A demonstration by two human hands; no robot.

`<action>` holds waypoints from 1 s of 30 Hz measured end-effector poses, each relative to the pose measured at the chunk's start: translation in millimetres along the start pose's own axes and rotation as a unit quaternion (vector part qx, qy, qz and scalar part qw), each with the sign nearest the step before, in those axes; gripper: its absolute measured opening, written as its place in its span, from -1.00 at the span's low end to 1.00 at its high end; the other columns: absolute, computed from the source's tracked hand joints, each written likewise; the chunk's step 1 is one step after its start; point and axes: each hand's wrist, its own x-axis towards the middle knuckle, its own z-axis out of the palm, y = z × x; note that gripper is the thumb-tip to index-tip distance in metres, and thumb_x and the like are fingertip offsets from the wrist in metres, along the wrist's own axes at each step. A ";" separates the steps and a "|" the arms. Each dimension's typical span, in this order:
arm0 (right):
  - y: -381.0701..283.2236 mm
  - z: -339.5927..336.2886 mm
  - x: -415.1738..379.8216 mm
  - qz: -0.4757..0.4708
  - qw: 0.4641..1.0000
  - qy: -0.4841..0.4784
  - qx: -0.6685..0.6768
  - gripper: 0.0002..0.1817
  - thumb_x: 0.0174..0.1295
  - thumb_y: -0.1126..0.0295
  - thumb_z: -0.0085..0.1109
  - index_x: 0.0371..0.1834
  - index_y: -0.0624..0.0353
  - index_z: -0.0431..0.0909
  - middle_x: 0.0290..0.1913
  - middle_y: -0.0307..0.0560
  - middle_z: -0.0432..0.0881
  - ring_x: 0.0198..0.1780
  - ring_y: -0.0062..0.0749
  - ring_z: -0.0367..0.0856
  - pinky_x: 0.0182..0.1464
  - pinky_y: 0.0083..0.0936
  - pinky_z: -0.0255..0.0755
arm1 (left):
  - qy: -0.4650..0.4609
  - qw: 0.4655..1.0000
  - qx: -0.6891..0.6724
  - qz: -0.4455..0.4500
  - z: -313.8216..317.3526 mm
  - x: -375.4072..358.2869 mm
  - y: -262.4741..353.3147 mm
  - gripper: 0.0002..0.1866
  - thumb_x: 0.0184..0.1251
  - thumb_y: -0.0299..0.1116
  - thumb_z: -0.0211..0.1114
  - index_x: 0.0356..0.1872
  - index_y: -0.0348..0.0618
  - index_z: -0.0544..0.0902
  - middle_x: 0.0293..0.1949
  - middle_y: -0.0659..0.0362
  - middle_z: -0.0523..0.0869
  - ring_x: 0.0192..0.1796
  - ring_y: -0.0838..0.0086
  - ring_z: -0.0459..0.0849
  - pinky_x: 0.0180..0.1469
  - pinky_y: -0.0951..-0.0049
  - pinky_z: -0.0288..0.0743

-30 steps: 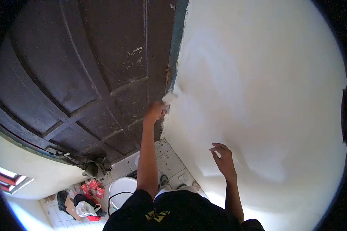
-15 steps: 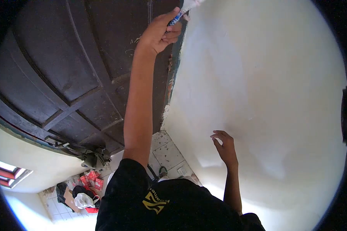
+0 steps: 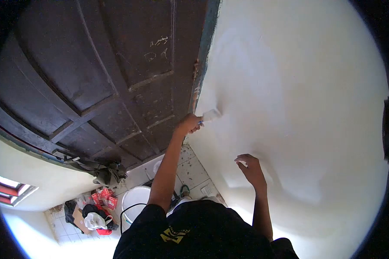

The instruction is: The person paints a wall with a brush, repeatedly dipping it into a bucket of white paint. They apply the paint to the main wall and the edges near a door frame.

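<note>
A paintbrush (image 3: 209, 115) is pressed against the white wall (image 3: 298, 108), just beside the edge of a dark wooden door (image 3: 116, 73). Its pale bristle end lies flat on the wall surface, and a short stretch of blue handle shows where it leaves the fist. The left hand (image 3: 189, 124) is clenched around that handle, with the arm reaching up from the lower middle of the view. The brush sits at about mid-height in the picture, close to the rusty-looking strip where the door frame (image 3: 203, 56) meets the plaster.

The right hand (image 3: 250, 168) is lower and to the right, well apart from the brush. Its fingers are loosely curled and its fingertips are at or very near the wall; whether they actually touch cannot be told. It holds nothing that can be seen.

The person wears a black shirt (image 3: 203, 235) with a yellow mark on it.

Below, on a pale tiled floor (image 3: 194, 172), a white bucket (image 3: 136, 200) with a thin dark handle stands near the person's feet. Further left lie some small red packets (image 3: 103, 199), a heap of dark cloth (image 3: 106, 175) at the foot of the door, and a bundle of black and white material (image 3: 93, 222). A strip of window (image 3: 8, 194) shows at the far left edge.
</note>
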 end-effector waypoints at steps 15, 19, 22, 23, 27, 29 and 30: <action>-8.7 -8.0 -2.8 0.029 0.998 -0.024 0.046 -0.85 0.18 0.42 0.24 -0.18 0.14 0.66 -0.09 -0.03 0.67 0.01 -0.20 0.60 0.12 -0.30 0.42 | -0.114 0.896 -0.122 0.411 -0.8 -162.8 287.6 -0.67 0.49 -0.12 0.10 -0.10 -0.20 0.59 -0.71 0.47 0.23 -0.76 0.78 0.11 -0.74 0.69 -0.02; -8.0 -7.0 -2.3 0.021 0.999 -0.020 0.028 -0.86 0.20 0.41 0.24 -0.19 0.12 0.66 -0.12 -0.04 0.67 -0.03 -0.22 0.61 0.10 -0.31 0.42 | -0.214 0.823 -0.202 0.485 -9.9 -163.8 295.0 -0.69 0.42 -0.14 0.21 -0.19 -0.24 0.60 -0.72 0.40 0.28 -0.77 0.76 0.12 -0.76 0.69 -0.02; -3.5 -2.3 -3.6 0.029 0.999 -0.028 0.037 -0.86 0.21 0.39 0.24 -0.19 0.10 0.67 -0.13 -0.04 0.67 -0.05 -0.22 0.61 0.09 -0.31 0.43 | -0.173 0.900 -0.206 0.344 -12.7 -107.6 254.8 -0.70 0.42 -0.12 0.21 -0.20 -0.19 0.58 -0.72 0.38 0.32 -0.77 0.74 0.15 -0.76 0.67 -0.01; -1.3 -0.4 -4.5 0.030 0.999 -0.028 0.035 -0.86 0.21 0.39 0.23 -0.19 0.09 0.67 -0.12 -0.04 0.67 -0.05 -0.22 0.61 0.09 -0.31 0.43 | -0.135 0.926 -0.209 0.283 -13.9 -77.3 232.2 -0.70 0.42 -0.10 0.21 -0.21 -0.17 0.57 -0.72 0.37 0.34 -0.76 0.74 0.16 -0.76 0.66 0.00; -0.5 2.1 -3.8 0.046 0.997 -0.043 0.038 -0.87 0.22 0.38 0.22 -0.19 0.09 0.67 -0.12 -0.03 0.67 -0.05 -0.22 0.61 0.10 -0.31 0.42 | -0.082 0.954 -0.267 0.108 -18.1 -5.9 130.4 -0.70 0.42 -0.09 0.21 -0.25 -0.15 0.57 -0.71 0.36 0.35 -0.76 0.73 0.18 -0.79 0.65 -0.04; -5.9 3.1 -4.4 0.052 0.997 -0.053 0.030 -0.86 0.22 0.45 0.21 -0.20 0.18 0.68 -0.15 0.01 0.69 -0.11 -0.29 0.67 -0.13 -0.38 0.58 | -0.133 0.962 -0.232 0.053 -29.8 1.8 80.3 -0.70 0.40 -0.09 0.23 -0.32 -0.15 0.58 -0.72 0.37 0.32 -0.77 0.73 0.18 -0.78 0.66 -0.05; -3.4 6.4 -5.6 0.051 0.997 -0.057 0.029 -0.86 0.22 0.45 0.21 -0.20 0.18 0.68 -0.15 0.01 0.69 -0.11 -0.29 0.67 -0.13 -0.38 0.58 | -0.131 0.962 -0.236 0.052 -28.8 -0.3 61.3 -0.70 0.40 -0.09 0.23 -0.32 -0.15 0.58 -0.72 0.37 0.32 -0.77 0.73 0.18 -0.78 0.66 -0.05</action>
